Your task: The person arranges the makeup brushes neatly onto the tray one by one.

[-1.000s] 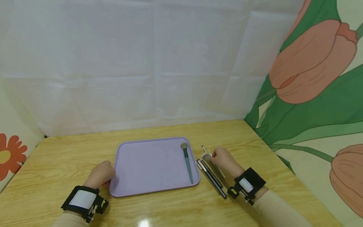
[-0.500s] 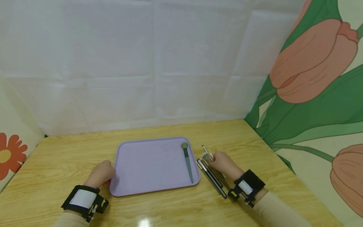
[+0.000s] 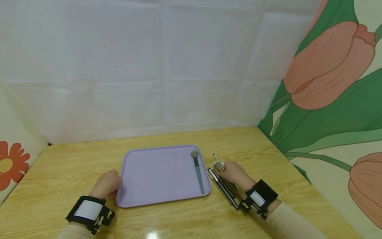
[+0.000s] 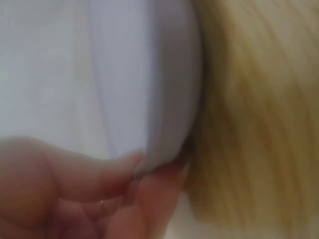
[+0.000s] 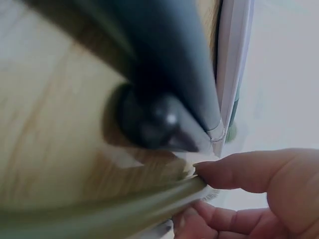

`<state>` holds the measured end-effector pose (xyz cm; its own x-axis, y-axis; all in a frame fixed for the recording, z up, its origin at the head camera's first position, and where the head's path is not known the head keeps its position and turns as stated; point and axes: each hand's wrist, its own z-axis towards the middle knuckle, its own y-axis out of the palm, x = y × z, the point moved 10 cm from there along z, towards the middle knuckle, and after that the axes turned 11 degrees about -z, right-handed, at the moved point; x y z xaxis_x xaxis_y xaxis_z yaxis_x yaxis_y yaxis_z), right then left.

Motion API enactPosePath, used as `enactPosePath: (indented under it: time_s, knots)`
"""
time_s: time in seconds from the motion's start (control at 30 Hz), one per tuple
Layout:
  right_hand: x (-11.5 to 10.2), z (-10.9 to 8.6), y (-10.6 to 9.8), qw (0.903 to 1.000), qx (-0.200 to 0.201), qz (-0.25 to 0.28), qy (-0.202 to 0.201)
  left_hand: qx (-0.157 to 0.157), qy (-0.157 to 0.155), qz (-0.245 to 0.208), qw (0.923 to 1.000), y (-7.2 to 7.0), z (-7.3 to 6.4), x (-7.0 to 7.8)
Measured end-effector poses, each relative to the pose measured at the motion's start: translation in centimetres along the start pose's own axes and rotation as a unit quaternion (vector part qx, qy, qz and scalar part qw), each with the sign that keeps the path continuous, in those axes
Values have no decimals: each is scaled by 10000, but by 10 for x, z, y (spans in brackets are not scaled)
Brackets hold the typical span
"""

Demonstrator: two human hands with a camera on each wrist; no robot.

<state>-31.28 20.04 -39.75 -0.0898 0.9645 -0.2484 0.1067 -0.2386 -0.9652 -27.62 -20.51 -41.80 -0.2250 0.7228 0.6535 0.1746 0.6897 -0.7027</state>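
Note:
My left hand [image 3: 108, 182] pinches the left rim of a lilac tray [image 3: 158, 179]; thumb and fingers grip the tray's edge [image 4: 172, 94] in the left wrist view. On the tray's right side lies a makeup brush with a green handle [image 3: 198, 172]. Right of the tray, my right hand [image 3: 235, 172] pinches another makeup brush, its fluffy grey head [image 3: 219, 165] showing past the fingers. In the right wrist view its olive handle [image 5: 124, 209] runs between thumb and fingertips. The hand hides much of this brush in the head view.
Dark-handled brushes [image 3: 223, 188] lie side by side between the tray and my right hand. A thin white stick with a dark tip [image 3: 215, 157] pokes out beyond the held brush. White sheeting [image 3: 161, 73] hangs behind the wooden table [image 3: 167, 219].
The right hand has shifted slightly down toward me, its fingers coming onto the brush just below the head. The left hand and tray have stayed in place.

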Motion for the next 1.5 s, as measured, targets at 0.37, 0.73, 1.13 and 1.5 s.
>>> enactPosePath:
  time_s: [0.37, 0.73, 1.13, 1.5]
  knots:
    - [10, 0, -14, 9992, -106, 123, 374, -18, -123, 26, 9999, 1, 1, -3]
    - [12, 4, -23, 9974, -72, 607, 391, -43, -122, 34, 9999, 1, 0, -2]
    - [2, 10, -28, 9948, 84, 971, 312, -14, -8, -10, 10000, 0, -2, 2]
    - [-7, 16, -27, 9903, 126, 1353, 288, -18, -41, -56, 10000, 0, -1, 1]
